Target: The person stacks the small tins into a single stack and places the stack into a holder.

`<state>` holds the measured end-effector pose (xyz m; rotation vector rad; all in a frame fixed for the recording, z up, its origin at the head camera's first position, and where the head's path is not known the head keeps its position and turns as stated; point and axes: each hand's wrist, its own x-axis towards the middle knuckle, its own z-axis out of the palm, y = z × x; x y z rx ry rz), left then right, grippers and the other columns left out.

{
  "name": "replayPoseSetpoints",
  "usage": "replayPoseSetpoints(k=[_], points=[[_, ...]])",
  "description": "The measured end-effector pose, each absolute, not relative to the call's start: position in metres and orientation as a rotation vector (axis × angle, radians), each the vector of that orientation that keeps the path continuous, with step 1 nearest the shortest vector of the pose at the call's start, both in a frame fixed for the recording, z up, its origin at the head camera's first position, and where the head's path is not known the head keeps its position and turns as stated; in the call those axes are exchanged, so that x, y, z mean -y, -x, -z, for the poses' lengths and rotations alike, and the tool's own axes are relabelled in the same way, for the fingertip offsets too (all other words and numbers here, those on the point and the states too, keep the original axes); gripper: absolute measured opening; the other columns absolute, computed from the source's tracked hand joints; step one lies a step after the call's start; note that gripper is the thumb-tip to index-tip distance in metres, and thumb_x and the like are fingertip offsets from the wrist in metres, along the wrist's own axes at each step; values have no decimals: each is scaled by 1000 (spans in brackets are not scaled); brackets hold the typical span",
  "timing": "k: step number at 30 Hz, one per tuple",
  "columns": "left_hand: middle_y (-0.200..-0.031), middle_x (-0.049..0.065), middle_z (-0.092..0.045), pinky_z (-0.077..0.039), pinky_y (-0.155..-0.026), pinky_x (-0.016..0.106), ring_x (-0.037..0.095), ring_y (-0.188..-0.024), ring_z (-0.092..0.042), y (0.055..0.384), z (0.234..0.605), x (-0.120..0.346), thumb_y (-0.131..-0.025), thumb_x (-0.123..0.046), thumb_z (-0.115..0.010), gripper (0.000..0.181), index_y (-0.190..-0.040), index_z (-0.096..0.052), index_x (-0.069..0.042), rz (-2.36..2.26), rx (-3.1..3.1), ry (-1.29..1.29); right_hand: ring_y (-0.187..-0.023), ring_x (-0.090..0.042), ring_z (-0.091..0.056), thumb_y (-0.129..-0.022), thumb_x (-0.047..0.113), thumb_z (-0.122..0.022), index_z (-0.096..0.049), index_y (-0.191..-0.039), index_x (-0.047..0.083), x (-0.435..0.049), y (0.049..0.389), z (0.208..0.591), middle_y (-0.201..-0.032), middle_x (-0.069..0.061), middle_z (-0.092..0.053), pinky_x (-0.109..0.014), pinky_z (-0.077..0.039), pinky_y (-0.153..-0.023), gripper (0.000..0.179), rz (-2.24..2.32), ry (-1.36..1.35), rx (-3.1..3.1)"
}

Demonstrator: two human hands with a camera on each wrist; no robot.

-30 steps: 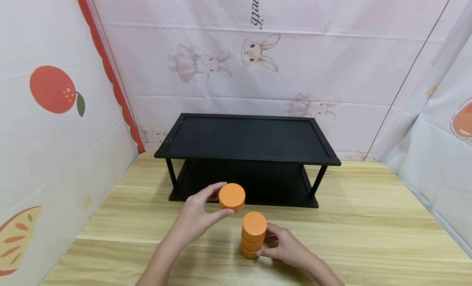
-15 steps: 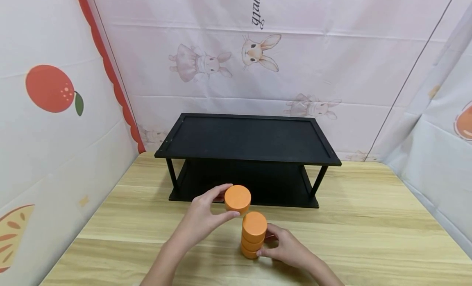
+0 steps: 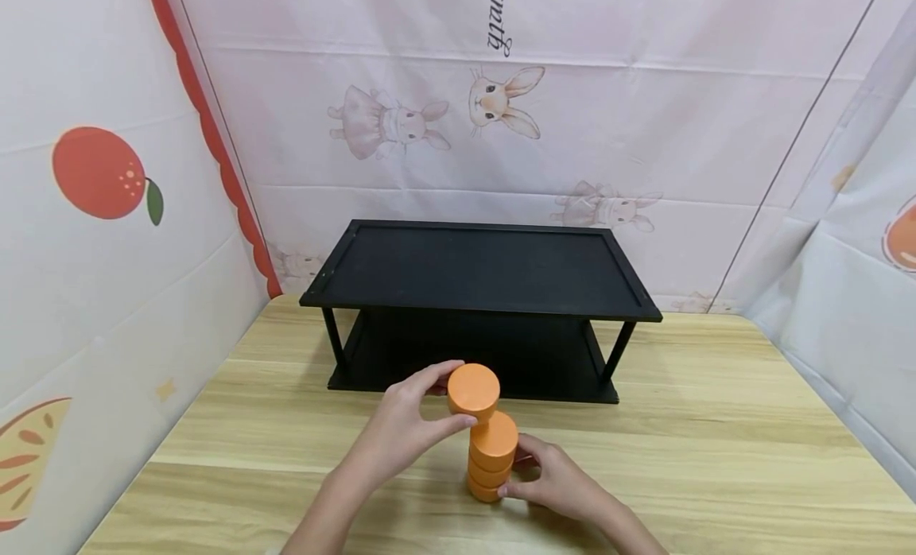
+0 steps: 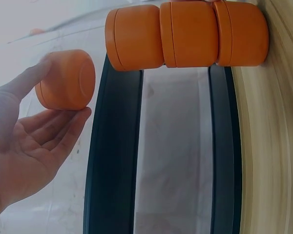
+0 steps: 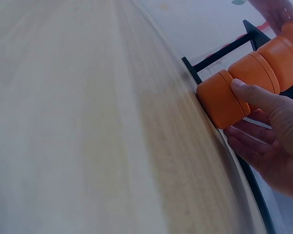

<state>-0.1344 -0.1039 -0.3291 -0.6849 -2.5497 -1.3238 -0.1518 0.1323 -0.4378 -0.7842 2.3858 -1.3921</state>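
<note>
Your left hand pinches one orange canister between thumb and fingers, held up off the table, above and forward-left of your right hand. Left wrist view shows a narrow gap between it and the stack, so no contact; it's offset from the stack top, not squared over it.

Your right hand grips low: thumb on the lowest canister, fingers round the other side, partly hidden in head view. The stack is three more orange canisters, upright, touching end to end, directly left of that hand and below your left. In left wrist view each stacked one shows a seam near its upper end.

Black two-tier rack stands just beyond both hands. Behind it, backdrop with rabbit prints; fruit-print cloth well left of your left hand.
</note>
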Motion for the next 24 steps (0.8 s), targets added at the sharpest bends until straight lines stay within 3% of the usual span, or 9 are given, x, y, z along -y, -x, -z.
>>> replayPoseSetpoints(k=[7,24], points=[[-114,-6,-58,-47,-84,29,7,-97,-55,134,329,100,-74,-35,-74,61,-127,-52,-15,1311,2569,713,-98,-12,-56,-79,33,-72,-54,-122,14,-132,152,439,-112,5,-58,-34,-46,-86,50,1387,782,-2391],[-113,-9,-58,-46,-85,27,7,-99,-54,134,327,91,-75,-35,-74,62,-128,-52,-13,1362,2596,750,-97,-12,-57,-79,33,-72,-55,-119,13,-133,153,434,-110,5,-59,-34,-46,-86,48,1392,801,-2383]])
